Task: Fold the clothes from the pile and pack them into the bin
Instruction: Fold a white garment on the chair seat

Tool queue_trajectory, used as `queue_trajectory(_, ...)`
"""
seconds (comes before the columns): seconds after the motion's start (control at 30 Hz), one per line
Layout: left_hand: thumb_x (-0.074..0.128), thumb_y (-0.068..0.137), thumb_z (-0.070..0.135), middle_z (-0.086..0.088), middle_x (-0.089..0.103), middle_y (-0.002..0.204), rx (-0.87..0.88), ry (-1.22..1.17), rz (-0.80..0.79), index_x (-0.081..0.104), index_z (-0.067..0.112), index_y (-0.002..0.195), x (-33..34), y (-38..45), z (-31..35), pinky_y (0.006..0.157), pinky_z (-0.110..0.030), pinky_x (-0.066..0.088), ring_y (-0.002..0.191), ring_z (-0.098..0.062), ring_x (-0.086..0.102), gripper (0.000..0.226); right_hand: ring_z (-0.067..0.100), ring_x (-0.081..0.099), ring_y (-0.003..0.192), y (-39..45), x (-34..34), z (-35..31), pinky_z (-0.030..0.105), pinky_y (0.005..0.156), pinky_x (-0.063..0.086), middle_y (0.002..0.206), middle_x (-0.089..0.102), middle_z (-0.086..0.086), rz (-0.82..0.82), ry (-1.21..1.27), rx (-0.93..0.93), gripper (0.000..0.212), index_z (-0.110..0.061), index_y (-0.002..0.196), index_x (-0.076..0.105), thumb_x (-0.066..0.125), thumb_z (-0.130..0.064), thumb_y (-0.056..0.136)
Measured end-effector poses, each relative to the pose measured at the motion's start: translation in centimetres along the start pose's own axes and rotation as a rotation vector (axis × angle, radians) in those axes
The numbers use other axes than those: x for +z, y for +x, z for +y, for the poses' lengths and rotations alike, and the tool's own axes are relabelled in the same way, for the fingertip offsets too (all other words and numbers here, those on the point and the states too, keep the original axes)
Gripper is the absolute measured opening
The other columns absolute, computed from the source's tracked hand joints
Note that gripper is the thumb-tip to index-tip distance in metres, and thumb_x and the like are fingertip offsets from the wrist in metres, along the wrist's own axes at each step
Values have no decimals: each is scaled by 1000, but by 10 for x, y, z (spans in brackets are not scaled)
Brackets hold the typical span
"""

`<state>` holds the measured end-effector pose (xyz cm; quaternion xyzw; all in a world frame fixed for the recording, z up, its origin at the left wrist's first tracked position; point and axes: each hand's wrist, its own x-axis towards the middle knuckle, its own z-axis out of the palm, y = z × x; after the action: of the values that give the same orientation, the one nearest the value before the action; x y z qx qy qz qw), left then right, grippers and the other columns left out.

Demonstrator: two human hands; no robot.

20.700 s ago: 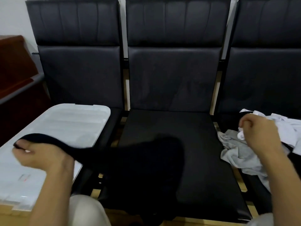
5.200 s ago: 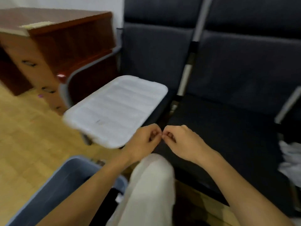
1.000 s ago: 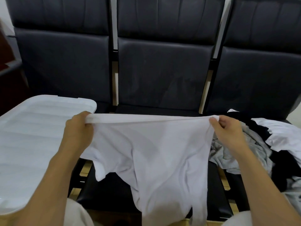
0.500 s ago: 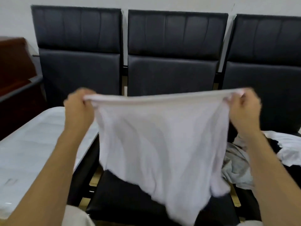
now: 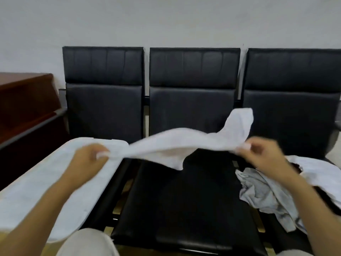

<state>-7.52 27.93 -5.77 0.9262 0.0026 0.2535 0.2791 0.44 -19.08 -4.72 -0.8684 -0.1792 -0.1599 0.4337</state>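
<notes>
The white shirt (image 5: 177, 145) now billows flat and nearly level above the middle seat (image 5: 184, 200) at frame centre, where half a second ago it hung down as a curtain from a raised top edge; both hands have dropped. The left hand (image 5: 88, 159) pinches one corner, the right hand (image 5: 258, 156) the other. This looks like a shake-out before laying it down to fold. The pile (image 5: 267, 193) waits at lower right; the bin is out of view. A white lid (image 5: 46, 191) lies at left, a wooden cabinet (image 5: 24, 100) beyond, grey wall (image 5: 166, 21) above.
</notes>
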Motion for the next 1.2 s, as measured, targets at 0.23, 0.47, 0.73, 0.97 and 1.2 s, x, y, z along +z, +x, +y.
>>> queue_trajectory(0.23,43,93,1,9,54,116,-209,338,-952,62,30,101,67,-58,-50,82,-7,36,113,-12,54,36,1,62,78,-77,61,60,24,75,53,97,72,9,-1103,-140,413,19,-15,96,72,63,-30,93)
queue_trajectory(0.47,43,101,29,17,48,109,-76,346,-1079,54,39,104,173,3,4,78,-9,43,102,-5,53,16,17,57,58,-44,78,139,27,60,49,62,54,2,-503,-367,740,44,-14,63,46,56,-42,95)
queue_trajectory(0.73,48,101,32,9,43,142,172,156,-1096,42,33,139,323,62,94,111,-33,37,130,-14,43,38,20,61,75,-17,130,175,26,63,43,75,62,1,59,101,865,23,-10,76,58,72,-25,86)
queue_trajectory(0.97,62,94,38,-2,22,160,199,159,-1023,16,24,155,431,126,156,118,-47,26,147,-24,23,79,25,69,96,0,119,189,40,78,61,100,68,21,382,905,1099,12,-8,84,53,62,-6,92)
queue_trajectory(1.2,80,75,35,0,63,97,3,83,-1133,63,16,102,466,128,162,88,-37,49,102,-28,64,37,4,51,53,3,103,209,15,39,37,75,59,3,370,1297,1115,27,-4,111,63,73,-12,87)
